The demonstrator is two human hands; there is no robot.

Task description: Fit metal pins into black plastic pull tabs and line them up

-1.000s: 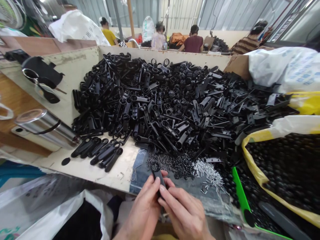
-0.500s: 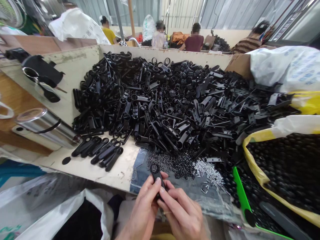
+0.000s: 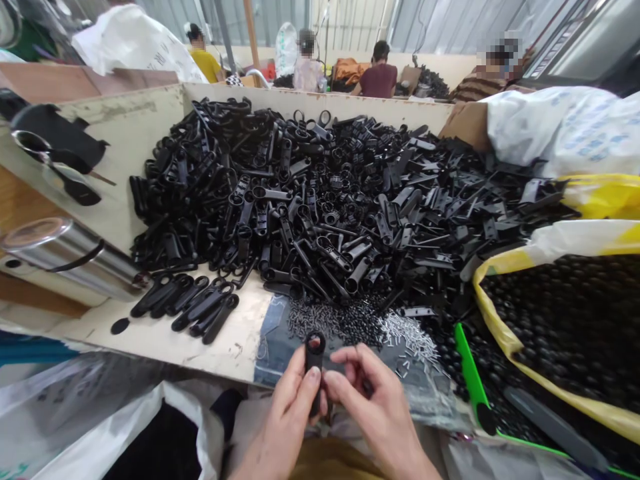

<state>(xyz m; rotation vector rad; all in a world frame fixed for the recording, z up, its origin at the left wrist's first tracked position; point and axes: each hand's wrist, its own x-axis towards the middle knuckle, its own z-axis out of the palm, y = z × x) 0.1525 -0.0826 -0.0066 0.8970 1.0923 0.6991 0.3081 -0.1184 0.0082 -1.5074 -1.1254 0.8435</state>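
Note:
My left hand [image 3: 286, 415] is closed round a black plastic handle-shaped part [image 3: 315, 360], its ring end pointing up and away from me, thumb lying on its face. Just right of it, my right hand [image 3: 379, 408] has its fingers curled, the thumb close to the part's side. Something small and dark shows under those curled fingers; I cannot make out what it is. Beyond the hands, small grey screws [image 3: 313, 321], little black pieces [image 3: 361, 321] and silver pins [image 3: 411, 339] lie in heaps on a denim cloth [image 3: 280, 337].
A big heap of black plastic parts [image 3: 300, 200] fills the walled table. Several similar parts [image 3: 203, 307] lie in a row at left, near a steel flask [image 3: 75, 257]. On the right are a green strip [image 3: 470, 373] and a sack of black pieces [image 3: 575, 327]. Co-workers sit beyond.
My right hand has drawn off the black part to the right and its fingers have curled. The part now stands more upright in my left hand. The view has shifted slightly.

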